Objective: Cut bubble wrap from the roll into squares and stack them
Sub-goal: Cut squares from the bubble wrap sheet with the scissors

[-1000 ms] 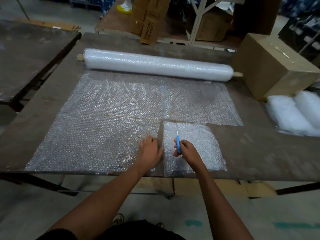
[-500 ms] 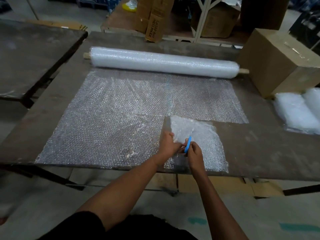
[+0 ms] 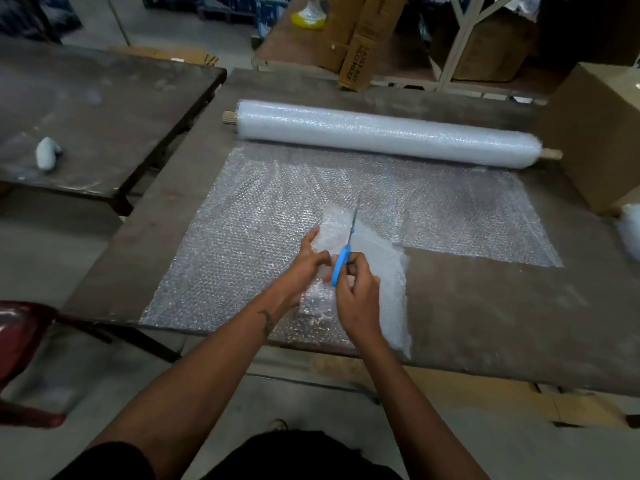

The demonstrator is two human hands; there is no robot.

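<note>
A long bubble wrap roll point(image 3: 388, 133) lies across the far side of the brown table point(image 3: 502, 306), with a wide sheet point(image 3: 249, 244) unrolled toward me. A cut square piece point(image 3: 384, 271) sits at the sheet's near right, its left part lifted and folded over. My left hand point(image 3: 308, 261) grips that lifted edge. My right hand point(image 3: 356, 292) holds blue-handled scissors point(image 3: 343, 261), blades pointing away from me along the folded wrap.
A large cardboard box point(image 3: 602, 133) stands at the table's right end, with white bubble wrap bundles point(image 3: 628, 230) beside it. A second dark table point(image 3: 86, 109) is at left with a small pale object point(image 3: 46, 153). A red chair point(image 3: 17, 341) is at lower left.
My left hand left the flat sheet and lifted the cut piece's left edge, folding it over. My right hand with the scissors moved up alongside it. My view shifted to the left.
</note>
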